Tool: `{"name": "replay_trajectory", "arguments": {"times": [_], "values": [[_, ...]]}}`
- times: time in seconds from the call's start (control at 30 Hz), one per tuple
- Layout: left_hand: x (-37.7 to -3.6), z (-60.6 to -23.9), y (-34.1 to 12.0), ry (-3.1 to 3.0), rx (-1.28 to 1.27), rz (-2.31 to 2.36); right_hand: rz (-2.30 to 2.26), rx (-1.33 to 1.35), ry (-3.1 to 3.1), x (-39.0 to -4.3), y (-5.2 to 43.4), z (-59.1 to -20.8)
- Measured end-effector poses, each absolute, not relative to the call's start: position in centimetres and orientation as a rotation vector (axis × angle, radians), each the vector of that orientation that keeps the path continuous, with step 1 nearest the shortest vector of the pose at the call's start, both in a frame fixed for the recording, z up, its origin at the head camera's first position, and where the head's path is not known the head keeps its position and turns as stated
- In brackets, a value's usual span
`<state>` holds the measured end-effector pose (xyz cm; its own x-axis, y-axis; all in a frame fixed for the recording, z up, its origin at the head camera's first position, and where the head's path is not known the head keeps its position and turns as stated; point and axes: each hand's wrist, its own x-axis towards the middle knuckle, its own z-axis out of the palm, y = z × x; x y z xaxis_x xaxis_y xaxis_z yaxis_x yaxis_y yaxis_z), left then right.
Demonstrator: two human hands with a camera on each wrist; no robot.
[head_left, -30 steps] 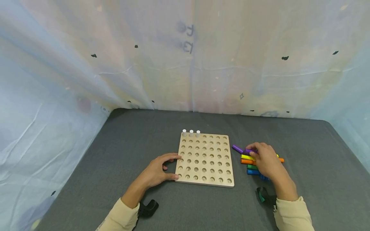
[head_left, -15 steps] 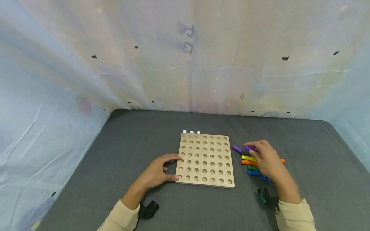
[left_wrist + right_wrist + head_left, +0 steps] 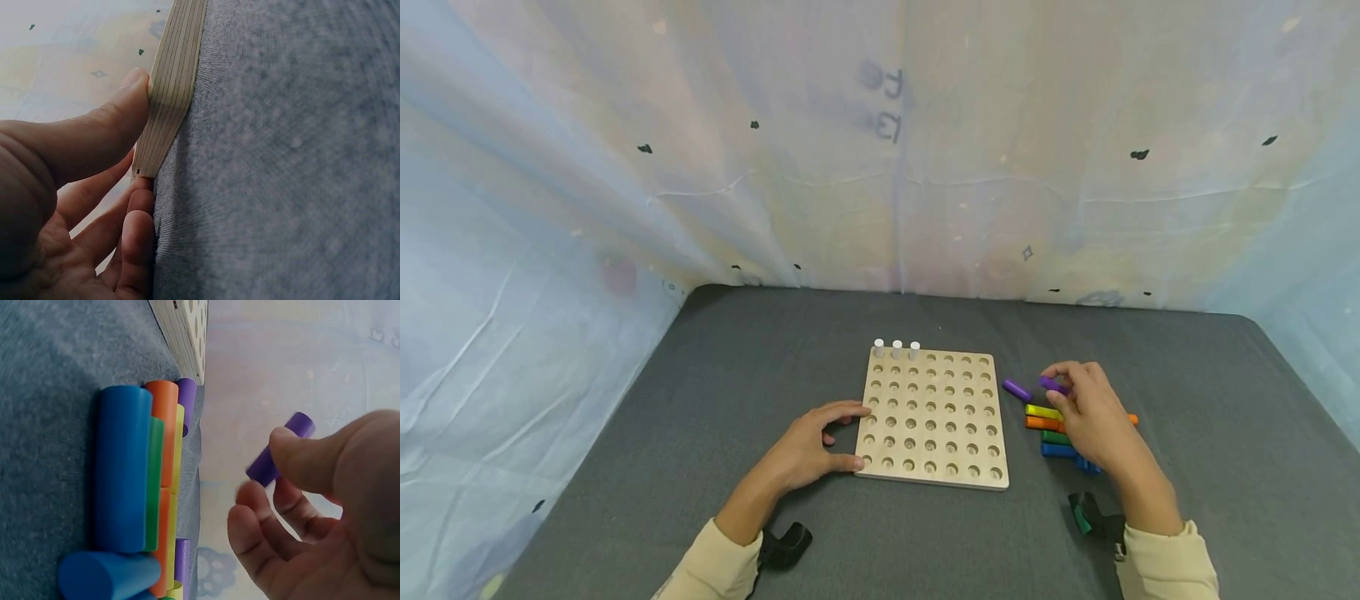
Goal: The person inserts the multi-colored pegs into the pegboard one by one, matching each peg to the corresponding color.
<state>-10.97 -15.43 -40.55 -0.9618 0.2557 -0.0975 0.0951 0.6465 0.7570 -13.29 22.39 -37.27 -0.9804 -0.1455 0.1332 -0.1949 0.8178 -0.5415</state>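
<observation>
While the right hand (image 3: pixel 1093 412) lifts a purple peg (image 3: pixel 1052 385) pinched between thumb and fingertips just above the pile, the left hand (image 3: pixel 808 446) grips the near-left corner of the wooden pegboard (image 3: pixel 931 417) — thumb on the top face, fingers curled at the edge, as the left wrist view shows.

I judge the peg to be light, rigid and smooth: a short cylinder that could roll or slip if held by one end. A pinch across its middle, as it is held now, looks the safest hold; nothing about it looks fragile.

Counting outward: one purple peg in the fingers, and another purple peg (image 3: pixel 1017 389) lying on the grey cloth (image 3: pixel 700 400) just beside the board's right edge. The pile of coloured pegs (image 3: pixel 1047 429) shows yellow, orange, green and blue — two blue ones in the right wrist view, more purple and yellow behind; the hand hides part of it, so the total cannot be told. Three white pegs (image 3: pixel 897 347) stand upright in the board's far-left row. One board.
</observation>
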Motion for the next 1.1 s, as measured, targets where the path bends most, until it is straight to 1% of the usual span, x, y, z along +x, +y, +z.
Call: {"name": "replay_trajectory", "arguments": {"times": [0.3,0.73,0.9,1.1], "values": [[-11.1,-40.8,-15.5,2.676,0.302,1.213,0.865,0.343,-2.899,-13.4,22.5,-37.2],[-11.1,-40.7,-15.6,2.663,0.291,1.212,0.838,0.294,-2.951,-13.5,21.8,-37.3],[-10.9,-40.7,-15.7,2.656,0.277,1.223,0.895,0.315,-2.97,-13.8,20.1,-36.8],[-10.9,-40.6,-15.6,2.644,0.285,1.235,0.902,0.432,-2.957,-14.6,16.8,-35.6]]}}
